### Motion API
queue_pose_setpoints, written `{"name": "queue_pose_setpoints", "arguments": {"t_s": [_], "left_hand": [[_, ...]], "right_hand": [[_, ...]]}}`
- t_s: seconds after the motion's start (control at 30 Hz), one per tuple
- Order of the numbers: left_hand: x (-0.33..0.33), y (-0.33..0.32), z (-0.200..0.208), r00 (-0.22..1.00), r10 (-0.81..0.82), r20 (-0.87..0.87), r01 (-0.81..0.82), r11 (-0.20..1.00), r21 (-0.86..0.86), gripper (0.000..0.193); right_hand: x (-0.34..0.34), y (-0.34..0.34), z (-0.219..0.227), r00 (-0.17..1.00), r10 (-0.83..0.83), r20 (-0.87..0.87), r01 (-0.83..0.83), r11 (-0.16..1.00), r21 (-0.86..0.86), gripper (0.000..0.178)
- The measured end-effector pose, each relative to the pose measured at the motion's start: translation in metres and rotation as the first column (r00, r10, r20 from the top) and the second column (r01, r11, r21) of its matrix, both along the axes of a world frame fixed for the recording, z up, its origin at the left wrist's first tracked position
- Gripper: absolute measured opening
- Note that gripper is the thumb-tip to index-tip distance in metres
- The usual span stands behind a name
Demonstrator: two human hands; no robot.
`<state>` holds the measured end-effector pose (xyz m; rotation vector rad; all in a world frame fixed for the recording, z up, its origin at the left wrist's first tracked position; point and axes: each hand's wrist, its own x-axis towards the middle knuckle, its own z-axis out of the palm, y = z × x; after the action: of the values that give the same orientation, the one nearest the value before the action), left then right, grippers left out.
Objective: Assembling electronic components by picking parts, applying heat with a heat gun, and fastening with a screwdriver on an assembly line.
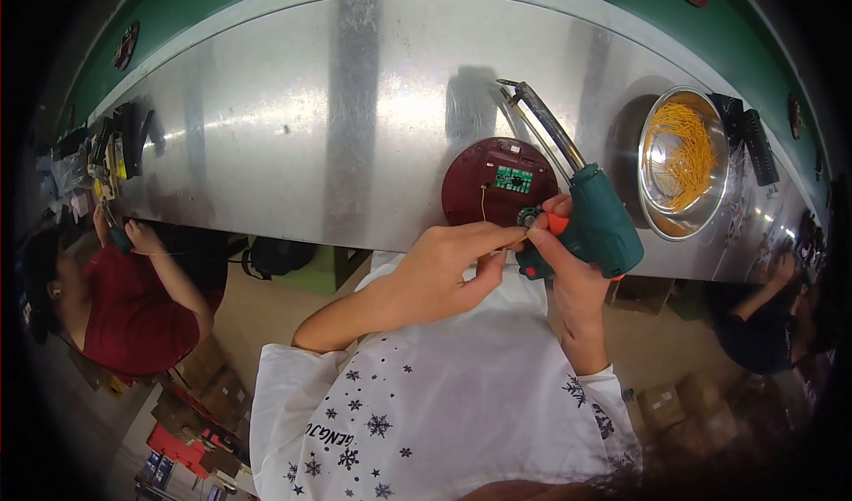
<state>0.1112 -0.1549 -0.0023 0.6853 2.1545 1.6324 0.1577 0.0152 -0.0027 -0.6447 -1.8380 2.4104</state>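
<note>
Left hand (453,266): fingers pinching a thin wire at the round red housing (500,181) on the steel bench (266,146).
Right hand (559,252): fingers wrapped round the green soldering gun (596,221).
Advice: steady both wrists; tip only to joint.

The person wears a white top sprinkled with small dark snowflake and star prints, with a line of dark lettering low on the left sleeve. The sleeves differ — the left one ends short, above the elbow, leaving the forearm bare, while the right one reaches the wrist and carries larger snowflake prints near its cuff.
</note>
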Motion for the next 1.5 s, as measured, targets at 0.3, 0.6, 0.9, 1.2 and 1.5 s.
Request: {"name": "queue_pose_setpoints", "arguments": {"t_s": [0.3,0.6,0.9,1.2,1.5], "left_hand": [[0.007,0.012,-0.01,0.985,0.092,-0.145,-0.097,0.995,-0.024,0.014],[0.003,0.016,-0.004,0.977,0.087,-0.194,-0.101,0.993,-0.062,0.014],[0.011,0.021,-0.018,0.921,0.21,-0.328,-0.218,0.976,0.014,0.02],[-0.006,0.02,-0.023,0.903,0.352,-0.248,-0.384,0.919,-0.093,0.013],[-0.011,0.022,-0.024,0.924,0.357,-0.134,-0.37,0.924,-0.092,0.006]], "right_hand": [[0.0,0.003,-0.008,0.992,-0.053,0.111,0.074,0.978,-0.193,0.031],[-0.004,0.0,-0.002,0.981,-0.069,0.181,0.112,0.964,-0.24,0.027],[-0.002,-0.001,-0.007,0.983,-0.095,0.157,0.143,0.932,-0.332,0.027],[0.018,0.021,-0.003,0.994,-0.058,0.088,0.072,0.985,-0.157,0.02],[0.059,0.062,0.006,0.964,0.143,0.226,-0.191,0.959,0.207,0.021]]}}
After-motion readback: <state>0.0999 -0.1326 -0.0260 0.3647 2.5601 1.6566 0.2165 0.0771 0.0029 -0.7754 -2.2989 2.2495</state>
